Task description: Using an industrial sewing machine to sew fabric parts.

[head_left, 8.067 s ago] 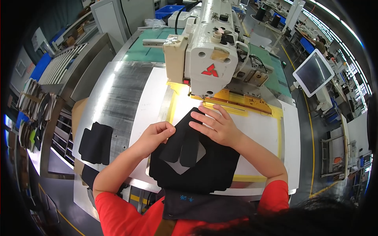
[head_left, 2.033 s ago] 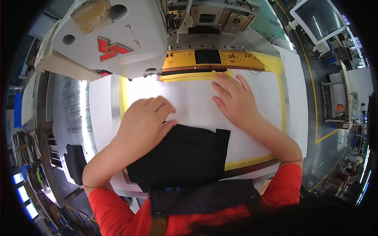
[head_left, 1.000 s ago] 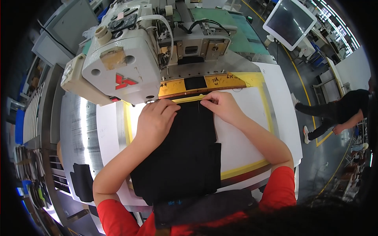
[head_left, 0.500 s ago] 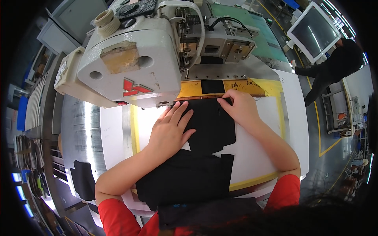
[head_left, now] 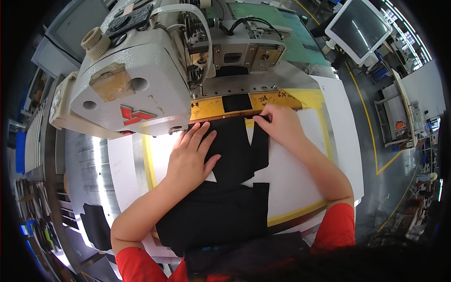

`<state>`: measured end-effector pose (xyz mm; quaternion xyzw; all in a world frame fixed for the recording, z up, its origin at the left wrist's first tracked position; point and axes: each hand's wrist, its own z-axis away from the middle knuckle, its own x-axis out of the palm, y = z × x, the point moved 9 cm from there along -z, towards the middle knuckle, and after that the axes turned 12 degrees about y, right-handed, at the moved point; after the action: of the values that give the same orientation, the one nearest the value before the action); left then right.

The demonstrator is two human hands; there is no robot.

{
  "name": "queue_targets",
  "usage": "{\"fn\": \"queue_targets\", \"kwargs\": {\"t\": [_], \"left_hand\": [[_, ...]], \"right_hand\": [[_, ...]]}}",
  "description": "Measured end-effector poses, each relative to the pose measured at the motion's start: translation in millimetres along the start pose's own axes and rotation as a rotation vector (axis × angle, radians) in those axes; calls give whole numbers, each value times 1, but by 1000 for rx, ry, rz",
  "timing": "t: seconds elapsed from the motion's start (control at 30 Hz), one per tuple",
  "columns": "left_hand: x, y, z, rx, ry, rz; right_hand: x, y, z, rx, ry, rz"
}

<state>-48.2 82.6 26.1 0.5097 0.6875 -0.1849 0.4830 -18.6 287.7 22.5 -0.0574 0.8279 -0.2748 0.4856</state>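
Note:
My left hand (head_left: pixel 190 152) lies with fingers spread, pressing on a black fabric panel (head_left: pixel 231 150) below the sewing machine head (head_left: pixel 134 89). At the panel's upper right, my right hand (head_left: pixel 279 124) pinches the top end of a narrow black fabric strip (head_left: pixel 260 152). A thin white gap parts the strip from the panel at the top; lower down they come close together. Both upper edges lie along a yellow bar (head_left: pixel 205 108) with handwriting and a black patch on it. The fingertips of my right hand partly hide the strip's top.
Nearer me, a larger black fabric piece (head_left: pixel 216 211) lies on a white board (head_left: pixel 296 188) edged with yellow tape. Another black piece (head_left: pixel 95 225) hangs at the table's left. A screen (head_left: pixel 359 28) stands at the far right, and shelving (head_left: pixel 33 197) runs along the left.
The black strip at the right now shows apart from the panel, with a gap between them. My left hand still presses the panel. The whole view has shifted, and the person at the right is gone.

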Motion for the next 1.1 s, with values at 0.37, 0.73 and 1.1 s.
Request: {"fn": "queue_targets", "kwargs": {"t": [0.37,0.73,1.1], "left_hand": [[4,3,1,-9,-11,-25],[-3,-1,10,-41,1,-91],[-1,-3,8,-31,-18,-172]], "right_hand": [[-1,-75,27,-520,2,29],[47,-86,60,-648,-109,140],[36,-72,68,-584,-134,210]]}}
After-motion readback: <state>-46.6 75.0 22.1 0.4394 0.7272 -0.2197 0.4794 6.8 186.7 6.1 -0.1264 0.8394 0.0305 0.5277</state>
